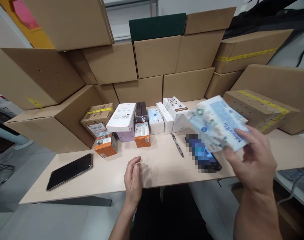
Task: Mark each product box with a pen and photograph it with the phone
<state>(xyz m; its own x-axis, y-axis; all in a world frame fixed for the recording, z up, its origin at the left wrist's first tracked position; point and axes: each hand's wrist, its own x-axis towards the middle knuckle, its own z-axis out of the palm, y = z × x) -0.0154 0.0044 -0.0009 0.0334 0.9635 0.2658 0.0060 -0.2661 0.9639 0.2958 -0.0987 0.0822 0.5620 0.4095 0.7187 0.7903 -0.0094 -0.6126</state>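
My right hand (254, 160) grips a light blue floral pack (216, 123) by its near end, thumb below and fingers above. The pack is tilted in the air over the right part of the table, slightly blurred, with dark blue lettering. Beneath it lies a dark handheld device (203, 155), its screen pixelated and partly covered by the pack. My left hand (133, 178) is at the table's front edge, fingers loosely curled together, with nothing visible in them. A patterned pen (177, 145) lies between my hands.
Small boxes stand mid-table: orange cartons (106, 144), a white box (122, 116), a blue floral box (155, 120) and a Super Meal box (175, 111). A black phone (70, 171) lies left. Large cardboard boxes (156, 56) wall the back and sides of the table (156, 170).
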